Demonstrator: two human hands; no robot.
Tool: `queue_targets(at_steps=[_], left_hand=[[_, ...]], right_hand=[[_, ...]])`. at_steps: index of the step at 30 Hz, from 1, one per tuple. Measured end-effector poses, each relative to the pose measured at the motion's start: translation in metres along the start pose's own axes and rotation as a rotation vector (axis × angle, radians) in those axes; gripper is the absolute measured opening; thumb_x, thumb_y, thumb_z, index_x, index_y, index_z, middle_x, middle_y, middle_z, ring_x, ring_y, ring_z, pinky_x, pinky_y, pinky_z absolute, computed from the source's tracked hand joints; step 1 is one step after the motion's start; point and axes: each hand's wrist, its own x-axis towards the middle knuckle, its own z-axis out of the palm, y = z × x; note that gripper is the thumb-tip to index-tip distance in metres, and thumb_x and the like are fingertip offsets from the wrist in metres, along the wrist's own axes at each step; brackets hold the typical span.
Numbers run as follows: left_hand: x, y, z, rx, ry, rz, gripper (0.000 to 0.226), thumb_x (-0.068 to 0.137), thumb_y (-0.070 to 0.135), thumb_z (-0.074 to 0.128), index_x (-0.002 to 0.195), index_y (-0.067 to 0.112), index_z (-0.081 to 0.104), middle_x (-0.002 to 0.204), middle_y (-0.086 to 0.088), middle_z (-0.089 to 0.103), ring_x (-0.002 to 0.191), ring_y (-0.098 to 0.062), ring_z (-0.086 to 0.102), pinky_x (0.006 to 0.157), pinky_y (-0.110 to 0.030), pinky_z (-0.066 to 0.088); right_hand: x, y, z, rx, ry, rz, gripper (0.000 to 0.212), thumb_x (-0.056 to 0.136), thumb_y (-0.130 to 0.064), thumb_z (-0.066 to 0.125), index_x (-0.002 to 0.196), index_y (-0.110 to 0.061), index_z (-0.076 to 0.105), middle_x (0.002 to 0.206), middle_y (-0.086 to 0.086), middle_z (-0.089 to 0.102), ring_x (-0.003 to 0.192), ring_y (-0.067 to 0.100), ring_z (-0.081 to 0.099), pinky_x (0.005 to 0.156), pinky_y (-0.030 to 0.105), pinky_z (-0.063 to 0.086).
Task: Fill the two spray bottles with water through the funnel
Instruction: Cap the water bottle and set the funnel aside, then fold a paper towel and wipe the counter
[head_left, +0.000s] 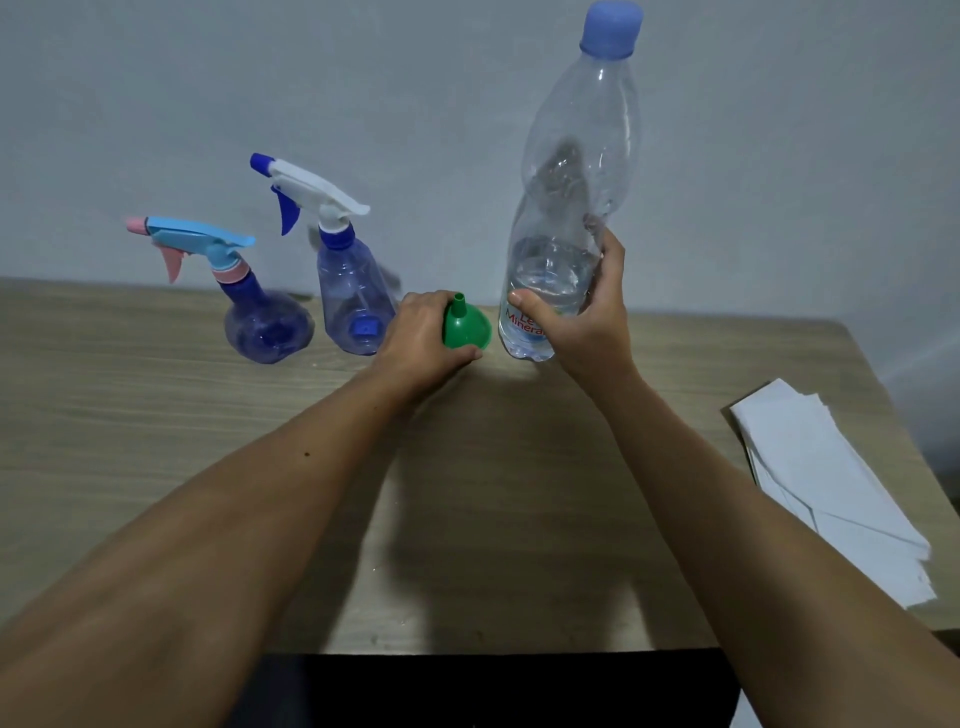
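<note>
Gripping a green cone funnel (466, 327), left hand (423, 338); right hand (582, 312) clasps clear ribbed water bottle (569, 197).

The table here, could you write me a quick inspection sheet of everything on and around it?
Surface: wood-grain table, dry as far as visible.
Job's things: round purple spray bottle with pink-and-blue trigger; taller clear-blue spray bottle with white-and-blue trigger, both trigger heads on; small green plastic funnel, spout up; large clear water bottle with blue cap, capped, partly full.
Clutter: stack of white paper sheets at the right edge.
Hands: left hand closed on the funnel; right hand gripping the water bottle.
Cables: nothing seen.
Surroundings: plain grey wall.
</note>
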Motion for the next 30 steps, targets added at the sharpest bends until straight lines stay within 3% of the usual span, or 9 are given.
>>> queue_targets(at_steps=[8,13,18,21,24,26,28,30], left_hand=[[-0.004,-0.003,0.006,-0.019,0.018,0.005,0.088,0.085,0.043,0.087,0.157,0.017,0.044,0.148,-0.012,0.052,0.137,-0.028,0.05,0.117,-0.042,0.041],[-0.008,-0.003,0.008,-0.052,0.046,0.036,0.1,0.081,0.043,0.091,0.162,0.015,0.038,0.157,-0.011,0.048,0.147,-0.028,0.043,0.122,-0.043,0.036],[-0.025,0.001,0.01,-0.095,0.095,0.087,0.104,0.082,0.042,0.091,0.164,0.016,0.033,0.162,-0.008,0.044,0.149,-0.025,0.042,0.124,-0.041,0.037],[-0.041,0.001,0.011,-0.175,0.2,0.081,0.101,0.082,0.039,0.091,0.162,0.014,0.036,0.159,-0.008,0.045,0.146,-0.023,0.044,0.122,-0.036,0.037],[-0.061,0.004,0.023,-0.227,0.284,0.092,0.091,0.083,0.033,0.091,0.155,0.007,0.043,0.15,-0.012,0.049,0.141,-0.026,0.047,0.12,-0.035,0.038],[-0.074,0.011,0.036,-0.23,0.27,0.156,0.079,0.085,0.03,0.09,0.148,0.004,0.049,0.143,-0.015,0.052,0.134,-0.027,0.049,0.116,-0.033,0.038],[-0.079,0.021,0.051,-0.185,0.228,0.292,0.069,0.087,0.031,0.088,0.141,0.003,0.055,0.136,-0.018,0.057,0.128,-0.03,0.052,0.112,-0.032,0.039],[-0.077,0.04,0.066,-0.125,0.133,0.441,0.06,0.089,0.031,0.086,0.136,0.003,0.061,0.13,-0.018,0.062,0.123,-0.034,0.057,0.109,-0.036,0.043]], right_hand=[[0.0,0.005,-0.002,-0.036,-0.012,-0.02,0.106,0.072,-0.022,0.096,0.157,-0.017,0.032,0.148,0.0,0.056,0.134,0.016,0.06,0.114,0.045,0.05],[-0.002,0.003,-0.004,-0.057,-0.029,-0.016,0.11,0.071,-0.029,0.096,0.159,-0.024,0.029,0.147,-0.004,0.055,0.134,0.017,0.06,0.113,0.048,0.051],[-0.015,0.005,-0.014,-0.05,-0.01,0.043,0.12,0.069,-0.03,0.098,0.162,-0.031,0.022,0.149,0.003,0.049,0.135,0.02,0.059,0.113,0.05,0.051],[-0.034,0.004,-0.026,-0.116,0.013,0.07,0.111,0.073,-0.034,0.096,0.161,-0.026,0.028,0.153,0.003,0.046,0.138,0.021,0.052,0.115,0.041,0.048],[-0.061,0.003,-0.047,-0.189,0.045,0.115,0.098,0.078,-0.029,0.094,0.158,-0.02,0.037,0.154,-0.001,0.048,0.131,0.016,0.054,0.105,0.014,0.046],[-0.081,0.005,-0.068,-0.225,0.078,0.135,0.089,0.08,-0.029,0.092,0.154,-0.019,0.043,0.151,-0.002,0.05,0.125,0.012,0.056,0.096,0.003,0.042],[-0.103,0.004,-0.093,-0.265,0.113,0.159,0.078,0.083,-0.031,0.09,0.148,-0.02,0.05,0.148,-0.003,0.053,0.122,0.009,0.057,0.095,0.003,0.042],[-0.124,0.003,-0.121,-0.329,0.16,0.172,0.065,0.085,-0.035,0.088,0.141,-0.022,0.056,0.141,-0.005,0.057,0.12,0.009,0.058,0.098,0.011,0.044]])
